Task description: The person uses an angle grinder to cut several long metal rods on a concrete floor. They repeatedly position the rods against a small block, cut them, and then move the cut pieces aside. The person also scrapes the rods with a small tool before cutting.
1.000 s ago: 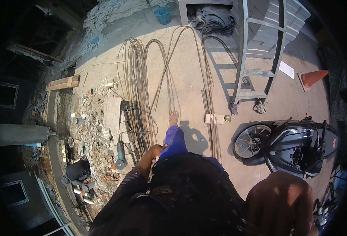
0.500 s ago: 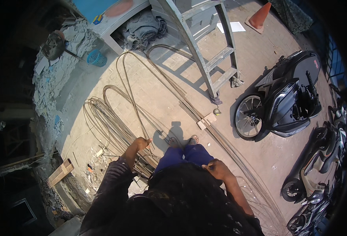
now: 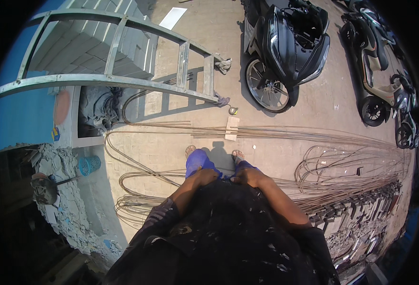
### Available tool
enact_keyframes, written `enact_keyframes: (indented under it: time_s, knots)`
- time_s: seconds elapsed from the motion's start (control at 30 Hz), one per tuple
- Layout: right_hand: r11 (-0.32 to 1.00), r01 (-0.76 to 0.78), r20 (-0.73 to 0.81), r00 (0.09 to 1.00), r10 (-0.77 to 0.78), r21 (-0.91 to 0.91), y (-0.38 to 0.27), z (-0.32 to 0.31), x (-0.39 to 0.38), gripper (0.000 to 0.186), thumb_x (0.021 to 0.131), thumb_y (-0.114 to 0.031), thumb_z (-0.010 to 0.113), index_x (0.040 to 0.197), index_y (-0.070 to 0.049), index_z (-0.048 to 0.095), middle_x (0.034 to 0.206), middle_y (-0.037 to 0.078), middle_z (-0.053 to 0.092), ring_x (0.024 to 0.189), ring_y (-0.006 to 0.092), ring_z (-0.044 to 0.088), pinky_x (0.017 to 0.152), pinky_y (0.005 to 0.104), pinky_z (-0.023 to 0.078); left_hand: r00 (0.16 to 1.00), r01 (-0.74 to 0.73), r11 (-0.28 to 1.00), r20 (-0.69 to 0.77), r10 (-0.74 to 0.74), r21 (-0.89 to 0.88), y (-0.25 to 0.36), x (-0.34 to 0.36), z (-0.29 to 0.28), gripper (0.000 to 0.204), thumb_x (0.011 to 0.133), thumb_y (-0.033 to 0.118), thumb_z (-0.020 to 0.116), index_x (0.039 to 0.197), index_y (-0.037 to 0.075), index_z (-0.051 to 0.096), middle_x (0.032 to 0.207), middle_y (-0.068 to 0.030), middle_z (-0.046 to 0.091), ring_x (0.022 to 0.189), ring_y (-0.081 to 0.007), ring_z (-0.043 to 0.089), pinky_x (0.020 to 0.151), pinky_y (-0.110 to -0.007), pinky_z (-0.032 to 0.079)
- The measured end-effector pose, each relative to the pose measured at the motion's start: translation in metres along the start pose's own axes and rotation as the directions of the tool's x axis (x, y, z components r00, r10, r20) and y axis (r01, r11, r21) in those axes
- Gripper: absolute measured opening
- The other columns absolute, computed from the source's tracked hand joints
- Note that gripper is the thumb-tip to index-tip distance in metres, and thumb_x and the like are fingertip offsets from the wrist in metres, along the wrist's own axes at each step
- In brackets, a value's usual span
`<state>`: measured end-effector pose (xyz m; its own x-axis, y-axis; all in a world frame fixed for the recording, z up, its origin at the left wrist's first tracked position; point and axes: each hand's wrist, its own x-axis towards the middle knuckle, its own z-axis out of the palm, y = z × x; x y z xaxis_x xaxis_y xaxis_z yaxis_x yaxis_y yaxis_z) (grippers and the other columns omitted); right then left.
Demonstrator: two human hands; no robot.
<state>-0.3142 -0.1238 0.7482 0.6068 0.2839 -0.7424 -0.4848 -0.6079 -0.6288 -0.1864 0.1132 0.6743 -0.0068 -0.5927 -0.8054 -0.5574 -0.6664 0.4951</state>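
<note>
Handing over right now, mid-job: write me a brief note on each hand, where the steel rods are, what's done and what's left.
Left hand: empty, resting on the left thigh of the blue trousers.
Right hand: empty, resting on the right thigh.
Steel rods: long bundle lying on the paving just ahead of the feet, crossing a small wooden block; more looped rods at the left, and coils at the right.
Nearby: metal ladder at upper left, parked scooter ahead.
Done: nothing visibly in hand.
Left: rods untouched on the ground.

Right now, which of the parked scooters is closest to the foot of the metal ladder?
The black scooter: its front wheel sits just right of the ladder foot. The lighter scooter stands farther right, beyond it.
</note>
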Motion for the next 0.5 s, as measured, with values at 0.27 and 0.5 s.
enact_keyframes:
  time_s: [0.27,0.5]
  knots:
    - [0.933,-0.329,-0.104,0.933,0.345,0.148,-0.075,0.082,0.073,0.062,0.101,-0.063,0.046,0.135,-0.017,0.068,0.147,0.015,0.058,0.146,0.0371,0.043,0.118,0.0614,0.03,0.916,-0.325,0.933,0.297,0.271,0.151,-0.143,-0.006,-0.031,0.042,0.108,0.042,0.042,0.134,0.016,0.061,0.145,-0.0183,0.056,0.141,-0.0396,0.046,0.117,-0.068,0.027]
    - [0.874,-0.34,-0.172,0.893,0.416,0.348,-0.143,0.158,0.121,0.054,0.101,-0.056,0.052,0.14,-0.02,0.064,0.155,0.011,0.051,0.152,0.0377,0.034,0.119,0.0737,0.017,0.904,-0.217,0.921,0.423,0.065,0.322,-0.189,-0.044,-0.049,0.065,0.1,0.063,0.049,0.152,0.024,0.05,0.167,-0.024,0.026,0.157,-0.0394,0.02,0.127,-0.057,0.011]
